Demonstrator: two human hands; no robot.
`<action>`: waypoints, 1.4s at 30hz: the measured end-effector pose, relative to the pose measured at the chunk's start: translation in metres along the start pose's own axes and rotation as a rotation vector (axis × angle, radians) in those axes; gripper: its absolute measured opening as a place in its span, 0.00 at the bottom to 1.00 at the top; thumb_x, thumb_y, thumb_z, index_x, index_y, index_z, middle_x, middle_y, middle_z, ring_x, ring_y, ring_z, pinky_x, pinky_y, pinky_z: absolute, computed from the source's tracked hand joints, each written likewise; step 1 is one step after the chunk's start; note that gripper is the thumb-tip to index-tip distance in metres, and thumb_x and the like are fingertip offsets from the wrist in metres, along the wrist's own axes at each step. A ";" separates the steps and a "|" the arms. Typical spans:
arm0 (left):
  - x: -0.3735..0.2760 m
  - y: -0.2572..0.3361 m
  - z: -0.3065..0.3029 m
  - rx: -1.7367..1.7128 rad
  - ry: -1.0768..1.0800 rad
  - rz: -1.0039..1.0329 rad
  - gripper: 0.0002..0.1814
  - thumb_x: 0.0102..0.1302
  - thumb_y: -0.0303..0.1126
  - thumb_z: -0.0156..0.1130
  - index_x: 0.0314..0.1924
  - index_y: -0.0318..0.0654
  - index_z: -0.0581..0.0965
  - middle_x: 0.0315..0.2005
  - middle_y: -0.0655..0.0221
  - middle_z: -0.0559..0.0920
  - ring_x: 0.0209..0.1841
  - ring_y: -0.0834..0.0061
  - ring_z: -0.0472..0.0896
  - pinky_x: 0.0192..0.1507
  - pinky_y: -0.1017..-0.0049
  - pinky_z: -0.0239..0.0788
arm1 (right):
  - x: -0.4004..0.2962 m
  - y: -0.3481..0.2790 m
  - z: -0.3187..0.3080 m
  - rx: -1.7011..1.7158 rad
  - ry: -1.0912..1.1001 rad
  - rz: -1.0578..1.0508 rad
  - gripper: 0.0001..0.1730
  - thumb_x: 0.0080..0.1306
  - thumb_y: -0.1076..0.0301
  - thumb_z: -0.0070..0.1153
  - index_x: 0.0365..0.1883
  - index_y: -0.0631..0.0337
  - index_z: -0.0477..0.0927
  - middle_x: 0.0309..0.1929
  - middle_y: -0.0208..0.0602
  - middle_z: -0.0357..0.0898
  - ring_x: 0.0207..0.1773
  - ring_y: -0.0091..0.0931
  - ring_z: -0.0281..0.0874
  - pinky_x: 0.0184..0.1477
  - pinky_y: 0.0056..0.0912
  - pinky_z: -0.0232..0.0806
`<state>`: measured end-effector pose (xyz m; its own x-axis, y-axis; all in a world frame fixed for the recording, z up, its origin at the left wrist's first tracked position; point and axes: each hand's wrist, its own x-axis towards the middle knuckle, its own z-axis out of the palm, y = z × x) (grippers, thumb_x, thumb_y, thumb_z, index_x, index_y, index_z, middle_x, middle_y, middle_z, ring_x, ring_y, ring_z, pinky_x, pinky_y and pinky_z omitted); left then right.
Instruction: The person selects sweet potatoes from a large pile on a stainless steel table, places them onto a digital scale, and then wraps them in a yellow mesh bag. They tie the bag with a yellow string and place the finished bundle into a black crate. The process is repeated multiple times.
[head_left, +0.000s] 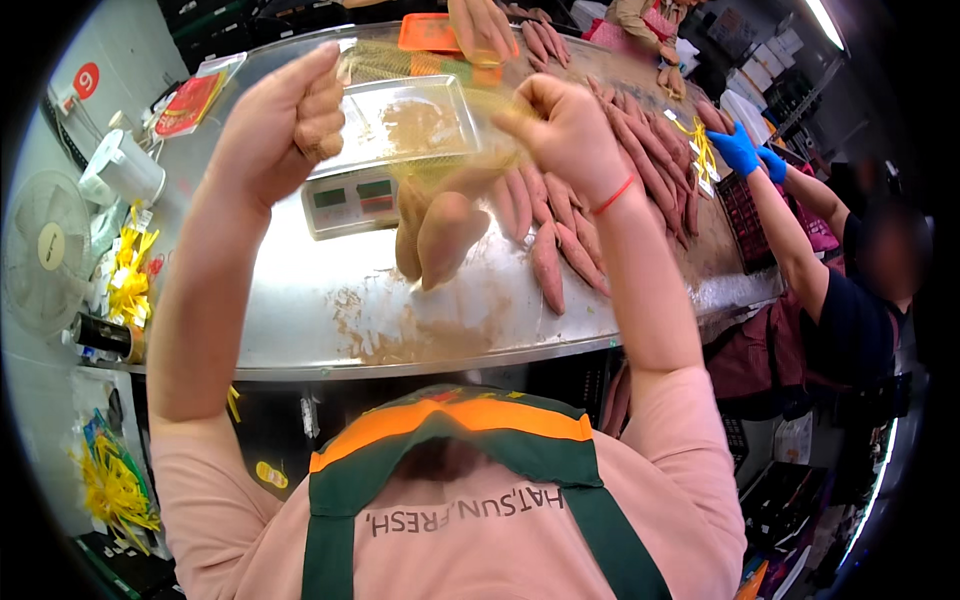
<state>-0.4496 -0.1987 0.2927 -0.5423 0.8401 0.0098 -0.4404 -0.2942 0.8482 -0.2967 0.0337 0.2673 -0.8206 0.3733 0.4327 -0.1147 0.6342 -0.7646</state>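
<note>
My left hand is raised with curled fingers over the left edge of a clear tray on a digital scale; whether it grips anything is unclear. Level with it, my right hand, a red band at its wrist, is closed on blurred yellow netting. From there a mesh net bag holding several sweet potatoes hangs over the scale's front edge, blurred by motion. To its right, loose sweet potatoes lie on the metal table.
A larger pile of sweet potatoes lies farther right. A co-worker's blue-gloved hands hold sweet potatoes beside yellow tagged ties. Another person works at the far side. An orange tray, a white jug and a fan stand about.
</note>
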 end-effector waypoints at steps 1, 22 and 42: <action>-0.002 0.007 0.008 0.074 0.006 0.036 0.21 0.76 0.42 0.51 0.23 0.50 0.62 0.14 0.85 0.58 0.14 0.90 0.55 0.16 0.84 0.48 | 0.009 -0.008 -0.008 0.033 -0.063 0.041 0.11 0.59 0.69 0.66 0.26 0.66 0.78 0.20 0.26 0.74 0.24 0.14 0.63 0.26 0.23 0.60; -0.022 -0.019 -0.035 0.976 -0.036 0.661 0.33 0.68 0.38 0.58 0.68 0.36 0.59 0.61 0.56 0.66 0.63 0.64 0.65 0.65 0.66 0.55 | 0.039 -0.084 0.074 0.572 -0.210 0.127 0.13 0.67 0.66 0.55 0.36 0.70 0.79 0.26 0.38 0.81 0.24 0.22 0.78 0.29 0.25 0.73; -0.005 -0.019 -0.029 -0.010 0.188 0.237 0.16 0.77 0.38 0.44 0.29 0.44 0.67 0.27 0.73 0.75 0.42 0.70 0.77 0.68 0.57 0.58 | -0.085 0.125 0.157 0.907 -0.326 0.248 0.33 0.77 0.44 0.36 0.63 0.66 0.71 0.60 0.42 0.74 0.65 0.29 0.65 0.70 0.32 0.51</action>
<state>-0.4598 -0.2107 0.2612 -0.7536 0.6484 0.1080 -0.2919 -0.4773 0.8289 -0.3292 -0.0256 0.0601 -0.9775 0.1344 0.1623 -0.1915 -0.2453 -0.9503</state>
